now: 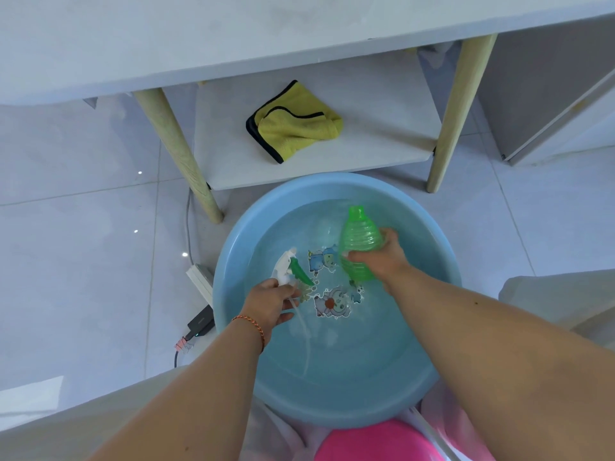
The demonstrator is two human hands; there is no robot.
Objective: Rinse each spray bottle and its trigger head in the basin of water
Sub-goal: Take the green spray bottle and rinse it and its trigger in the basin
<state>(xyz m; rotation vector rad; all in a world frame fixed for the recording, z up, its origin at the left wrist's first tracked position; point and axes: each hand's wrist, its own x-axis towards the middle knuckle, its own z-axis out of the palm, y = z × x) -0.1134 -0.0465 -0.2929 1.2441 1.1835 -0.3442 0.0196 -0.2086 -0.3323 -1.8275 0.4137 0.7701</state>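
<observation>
A light blue basin (233, 261) of water sits on the floor in front of me, with cartoon pictures on its bottom. My right hand (379, 257) grips a green ribbed spray bottle (359, 237) by its middle, its open neck pointing away from me above the water. My left hand (271, 302) holds a white trigger head (284, 266) with a green trigger lever; its thin dip tube trails down into the water towards me.
A yellow cloth (296, 124) lies on the low shelf of a white table with wooden legs (179, 151) just beyond the basin. A power strip (199, 279) and cable lie on the tiled floor left of the basin. A pink round object (376, 444) sits at the near edge.
</observation>
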